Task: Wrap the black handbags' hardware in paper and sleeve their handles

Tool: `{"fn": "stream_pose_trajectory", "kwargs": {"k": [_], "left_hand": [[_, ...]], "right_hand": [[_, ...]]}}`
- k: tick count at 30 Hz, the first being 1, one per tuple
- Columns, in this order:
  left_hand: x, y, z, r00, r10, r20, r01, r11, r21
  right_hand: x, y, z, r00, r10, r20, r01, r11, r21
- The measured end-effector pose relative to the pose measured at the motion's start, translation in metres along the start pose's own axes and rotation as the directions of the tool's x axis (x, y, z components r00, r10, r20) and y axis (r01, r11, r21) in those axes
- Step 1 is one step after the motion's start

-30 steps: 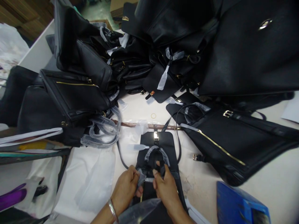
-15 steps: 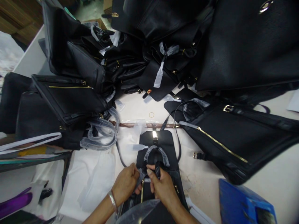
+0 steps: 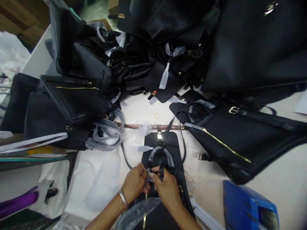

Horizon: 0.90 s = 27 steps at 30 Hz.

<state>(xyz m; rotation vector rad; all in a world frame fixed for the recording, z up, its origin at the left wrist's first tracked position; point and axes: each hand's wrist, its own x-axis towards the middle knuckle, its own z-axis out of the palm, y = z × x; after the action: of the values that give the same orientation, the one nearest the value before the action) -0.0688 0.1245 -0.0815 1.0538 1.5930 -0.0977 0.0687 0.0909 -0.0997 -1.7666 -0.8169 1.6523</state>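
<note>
A black backpack (image 3: pixel 163 138) with a gold buckle lies on the table in front of me, its flap laid out away from me. Its carry handle (image 3: pixel 157 151) is wrapped in clear plastic. My left hand (image 3: pixel 135 180), with a silver bracelet on the wrist, pinches a piece of clear plastic wrap (image 3: pixel 147 177) over the bag. Right beside it, my right hand (image 3: pixel 166 187) is closed around a black strap (image 3: pixel 161 172), its thumb close to the plastic. The fingertips partly hide what lies between them. More plastic film (image 3: pixel 139 214) lies across the lower bag.
Piled black bags (image 3: pixel 134 73) fill the table's far side. A black bag with a gold zip (image 3: pixel 223 143) lies at right, another bag (image 3: pixel 74 99) at left. A blue box (image 3: pixel 248 206) stands at lower right, a purple item (image 3: pixel 19 203) at lower left. A thin ring (image 3: pixel 156 116) lies mid-table.
My left hand has moved slightly right and up, bringing the plastic closer to my right hand. Both hands keep their hold. The view has shifted a little.
</note>
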Motion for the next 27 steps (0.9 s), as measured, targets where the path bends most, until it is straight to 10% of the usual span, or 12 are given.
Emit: {"fn": "stream_pose_trajectory", "kwargs": {"k": [12,27], "left_hand": [[-0.013,0.001,0.003,0.988,0.134,-0.072,-0.133,0.991,0.022],[-0.063,-0.006,-0.046,0.967,0.024,0.253,0.013,0.99,-0.144]], "right_hand": [[-0.005,0.003,0.001,0.988,0.004,0.152,-0.002,1.0,-0.012],[-0.004,0.004,0.001,0.983,-0.179,-0.032,0.176,0.98,-0.094]]}}
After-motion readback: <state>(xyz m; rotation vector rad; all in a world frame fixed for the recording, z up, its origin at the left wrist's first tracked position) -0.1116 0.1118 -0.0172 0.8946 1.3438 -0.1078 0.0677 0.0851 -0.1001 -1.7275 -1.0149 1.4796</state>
